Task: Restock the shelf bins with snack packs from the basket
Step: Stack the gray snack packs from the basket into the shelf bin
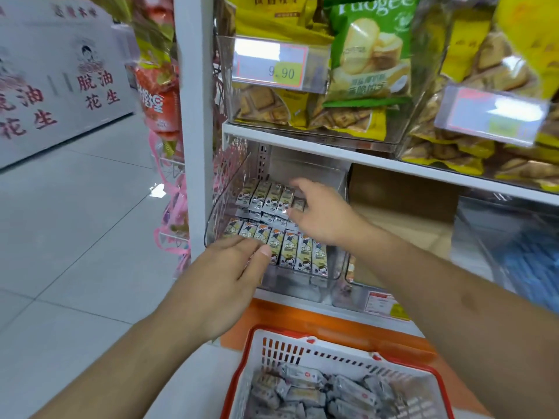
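L hand (230, 267) fingers relaxed on front packs (302, 252); R hand (320, 213) fingers spread, fingertips blurred; basket (242, 385) cut off.

White shelf (305, 137) is carrying clear bins of yellow biscuit bags (263, 105); lower shelf is holding a clear bin (225, 204) of snack packs (290, 249). Basket (242, 376) is sitting on the floor (75, 237).

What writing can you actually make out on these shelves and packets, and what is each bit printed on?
"9.90": price tag on the clear upper bin.
"uogee", first letter cut off: green biscuit bag.
"脱油花生": white cardboard display on the left.
"乐吧": small snack packs in the clear lower bin.
Too blurred: right-hand price tag, orange shelf label, wrappers in the red-rimmed basket.
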Available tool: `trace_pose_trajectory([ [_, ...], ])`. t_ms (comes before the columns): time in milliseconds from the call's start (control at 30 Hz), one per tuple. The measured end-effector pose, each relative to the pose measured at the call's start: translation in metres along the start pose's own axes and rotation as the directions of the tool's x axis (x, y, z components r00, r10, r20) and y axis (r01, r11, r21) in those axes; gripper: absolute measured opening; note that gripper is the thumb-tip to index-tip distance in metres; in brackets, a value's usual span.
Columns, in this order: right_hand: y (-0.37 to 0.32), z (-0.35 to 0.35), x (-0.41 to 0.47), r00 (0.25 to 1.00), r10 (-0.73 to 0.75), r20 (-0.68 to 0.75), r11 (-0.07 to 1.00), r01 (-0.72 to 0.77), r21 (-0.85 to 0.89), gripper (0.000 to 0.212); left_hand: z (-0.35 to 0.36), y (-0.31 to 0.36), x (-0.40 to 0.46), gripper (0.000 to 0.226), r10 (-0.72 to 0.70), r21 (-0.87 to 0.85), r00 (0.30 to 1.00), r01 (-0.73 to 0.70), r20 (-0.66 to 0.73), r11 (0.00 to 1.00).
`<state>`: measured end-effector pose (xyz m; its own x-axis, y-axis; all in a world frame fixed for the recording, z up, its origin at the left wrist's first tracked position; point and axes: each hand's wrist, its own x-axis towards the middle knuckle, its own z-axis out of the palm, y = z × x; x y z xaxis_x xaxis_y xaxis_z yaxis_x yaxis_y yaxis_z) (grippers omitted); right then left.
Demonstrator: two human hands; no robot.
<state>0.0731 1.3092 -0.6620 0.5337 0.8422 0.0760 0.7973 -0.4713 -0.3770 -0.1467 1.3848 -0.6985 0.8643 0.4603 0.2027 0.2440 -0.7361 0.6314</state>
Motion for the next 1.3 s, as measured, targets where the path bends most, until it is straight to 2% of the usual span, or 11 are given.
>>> trace_pose_trajectory([
  [100, -0.003, -0.001, -0.060, 0.993, -0.099, -0.068, 0.987, 0.106, 0.117, 0.035, 0.002, 0.009, -0.015, 0.039, 0.026, -0.024, 0.999, -0.026, -0.032, 0.999],
  [200, 0.001, 0.016, -0.124, 0.998, -0.017, -0.060, 0.932, 0.037, 0.360, 0.018, 0.023, 0.004, -0.032, 0.032, 0.007, -0.001, 1.000, -0.007, 0.009, 1.000],
  [267, 0.012, 0.041, -0.160, 0.999, 0.024, 0.033, 0.923, -0.035, 0.383, 0.017, 0.049, -0.006, -0.046, 0.027, -0.077, 0.009, 0.994, 0.077, 0.071, 0.997],
  [367, 0.037, 0.094, -0.206, 0.974, 0.104, 0.201, 0.917, -0.172, 0.361, 0.015, 0.097, -0.027, -0.074, 0.044, -0.193, 0.062, 0.959, 0.184, 0.210, 0.981],
  [500, 0.053, 0.172, -0.245, 0.891, 0.175, 0.418, 0.902, -0.315, 0.293, 0.018, 0.155, -0.068, -0.113, 0.074, -0.450, 0.256, 0.828, 0.379, 0.336, 0.889],
  [600, 0.054, 0.218, -0.262, 0.827, 0.182, 0.532, 0.880, -0.378, 0.287, 0.021, 0.185, -0.092, -0.135, 0.083, -0.557, 0.203, 0.714, 0.524, 0.424, 0.827],
  [700, 0.049, 0.251, -0.270, 0.761, 0.133, 0.635, 0.901, -0.360, 0.243, 0.020, 0.199, -0.099, -0.142, 0.085, -0.569, 0.122, 0.688, 0.584, 0.449, 0.802],
  [800, 0.043, 0.281, -0.273, 0.754, 0.201, 0.626, 0.949, -0.309, 0.068, 0.036, 0.203, -0.098, -0.140, 0.084, -0.578, 0.117, 0.686, 0.595, 0.441, 0.795],
  [933, 0.037, 0.312, -0.280, 0.813, 0.289, 0.505, 0.955, -0.283, -0.091, 0.061, 0.204, -0.098, -0.139, 0.085, -0.580, 0.106, 0.693, 0.599, 0.428, 0.794],
  [1067, 0.038, 0.310, -0.279, 0.824, 0.278, 0.494, 0.957, -0.280, -0.072, 0.057, 0.205, -0.100, -0.138, 0.086, -0.585, 0.125, 0.678, 0.599, 0.446, 0.791],
  [1300, 0.045, 0.265, -0.269, 0.755, 0.316, 0.574, 0.898, -0.434, 0.076, 0.035, 0.197, -0.090, -0.133, 0.084, -0.642, 0.214, 0.622, 0.623, 0.448, 0.753],
])
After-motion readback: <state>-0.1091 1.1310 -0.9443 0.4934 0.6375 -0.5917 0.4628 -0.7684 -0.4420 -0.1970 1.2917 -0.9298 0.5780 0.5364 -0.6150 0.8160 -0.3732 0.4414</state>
